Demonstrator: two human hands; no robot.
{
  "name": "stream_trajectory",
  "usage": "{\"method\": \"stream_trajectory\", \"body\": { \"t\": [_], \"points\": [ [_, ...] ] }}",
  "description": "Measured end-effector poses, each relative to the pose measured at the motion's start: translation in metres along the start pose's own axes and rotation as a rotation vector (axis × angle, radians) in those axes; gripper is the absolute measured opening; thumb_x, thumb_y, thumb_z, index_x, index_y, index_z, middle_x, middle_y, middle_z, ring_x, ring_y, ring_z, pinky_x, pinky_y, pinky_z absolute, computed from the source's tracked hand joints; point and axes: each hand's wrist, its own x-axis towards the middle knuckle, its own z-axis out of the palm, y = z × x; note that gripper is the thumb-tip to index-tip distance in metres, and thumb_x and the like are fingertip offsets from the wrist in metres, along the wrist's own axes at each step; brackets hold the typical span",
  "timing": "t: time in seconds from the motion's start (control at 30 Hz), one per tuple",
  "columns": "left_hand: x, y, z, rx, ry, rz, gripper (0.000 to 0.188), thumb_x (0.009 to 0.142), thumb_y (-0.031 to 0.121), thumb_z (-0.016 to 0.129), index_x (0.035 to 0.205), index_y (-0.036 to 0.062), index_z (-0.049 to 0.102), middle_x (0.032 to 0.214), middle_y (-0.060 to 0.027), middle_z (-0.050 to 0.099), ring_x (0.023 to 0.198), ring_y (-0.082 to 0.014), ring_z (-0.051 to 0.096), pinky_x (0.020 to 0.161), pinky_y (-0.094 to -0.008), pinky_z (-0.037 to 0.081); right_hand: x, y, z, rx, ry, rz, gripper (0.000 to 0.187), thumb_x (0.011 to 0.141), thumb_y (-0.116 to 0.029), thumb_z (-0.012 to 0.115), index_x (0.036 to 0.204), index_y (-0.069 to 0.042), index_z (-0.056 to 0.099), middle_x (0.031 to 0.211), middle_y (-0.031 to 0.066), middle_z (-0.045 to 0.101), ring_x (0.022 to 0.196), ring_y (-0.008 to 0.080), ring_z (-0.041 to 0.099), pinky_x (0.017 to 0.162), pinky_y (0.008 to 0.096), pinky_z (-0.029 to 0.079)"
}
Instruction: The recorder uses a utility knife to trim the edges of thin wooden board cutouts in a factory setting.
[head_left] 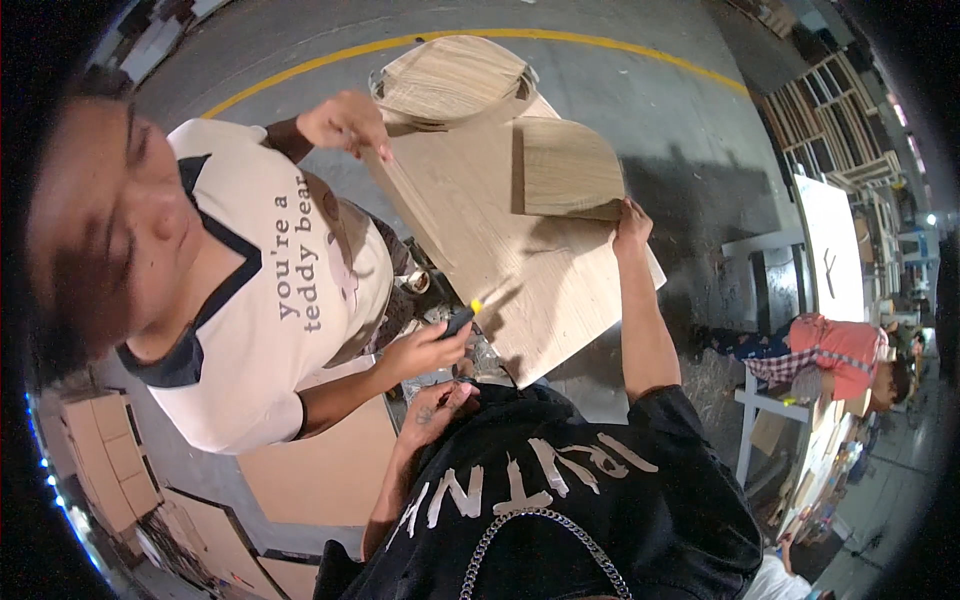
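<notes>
A large light wooden panel (500, 240) lies tilted in front of me. A smaller curved wooden piece (565, 165) stands on it, and another curved piece (450, 80) sits at its far end. My right hand (632, 225) reaches out and grips the panel's right edge, just beside the standing piece. My left hand (440, 405) stays close to my chest below the panel's near corner, fingers loosely apart, with nothing seen in it. A co-worker in a white shirt holds a dark tool with a yellow tip (463, 318) at the panel's near edge. Their other hand (345, 120) steadies its far left edge.
Flat brown boards (320, 470) lie on the floor at lower left. A yellow line (300, 68) curves across the grey floor. Another person in a red top (840, 350) bends over a white table at right. Wooden racks (825, 120) stand at upper right.
</notes>
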Motion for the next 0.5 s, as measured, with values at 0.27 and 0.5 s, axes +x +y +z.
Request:
{"method": "stream_trajectory", "body": {
  "t": [0.27,0.5],
  "points": [
    [0.033,0.021,0.006,0.031,-0.39,0.023,0.038,0.105,0.036,0.053,0.117,0.0035,0.069,0.093,-0.0042,0.073,0.079,-0.01,0.062,0.073,-0.025,0.05,-0.026,-0.042,-0.099,-0.953,0.198,-0.401,0.025,0.097,-0.021,0.06,0.114,-0.009,0.073,0.101,0.0214,0.072,0.089,0.035,0.071,0.079,0.0422,0.053],
    [0.077,0.033,0.051,0.071,-0.627,0.07,0.041,0.105,0.034,0.052,0.133,0.0049,0.061,0.097,-0.0069,0.072,0.083,-0.0122,0.064,0.073,-0.0268,0.052,-0.126,0.179,-0.327,-0.868,-0.055,0.207,0.037,0.096,-0.034,0.054,0.093,0.002,0.064,0.082,0.0239,0.066,0.076,0.0396,0.066,0.073,0.0472,0.052]
  ]
}}
